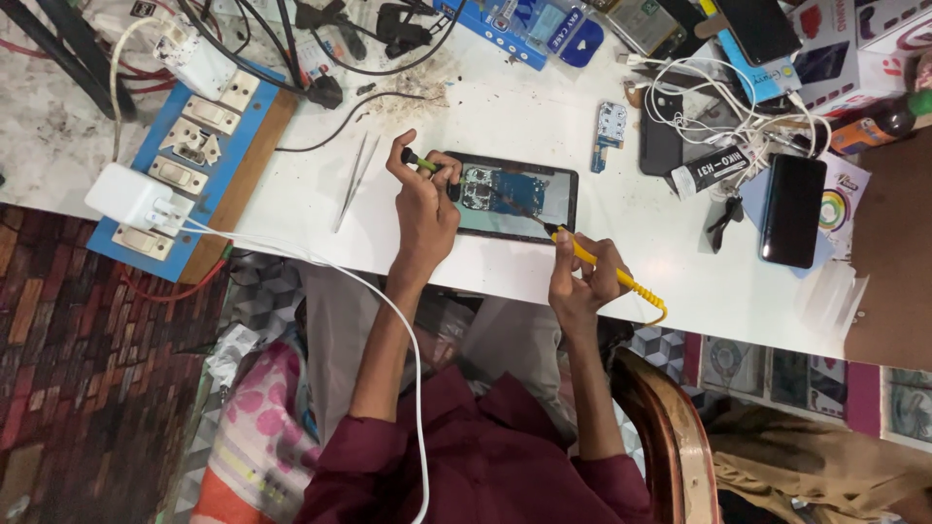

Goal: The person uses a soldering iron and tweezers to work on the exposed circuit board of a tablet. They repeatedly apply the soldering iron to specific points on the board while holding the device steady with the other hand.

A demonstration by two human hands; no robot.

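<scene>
The opened phone point(513, 197) lies near the surface point(505, 107) front edge, bare surface beyond it. Left hand point(424, 209) grip is closed on a green-tipped tool point(419, 162) at the phone's left end. Right hand point(580, 281) grip is closed on a yellow soldering iron point(594, 260), tip over the phone.

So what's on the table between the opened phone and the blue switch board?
In the head view, a pair of metal tweezers lies on the white table between the opened phone and the blue switch board; the rest is bare tabletop.
</scene>
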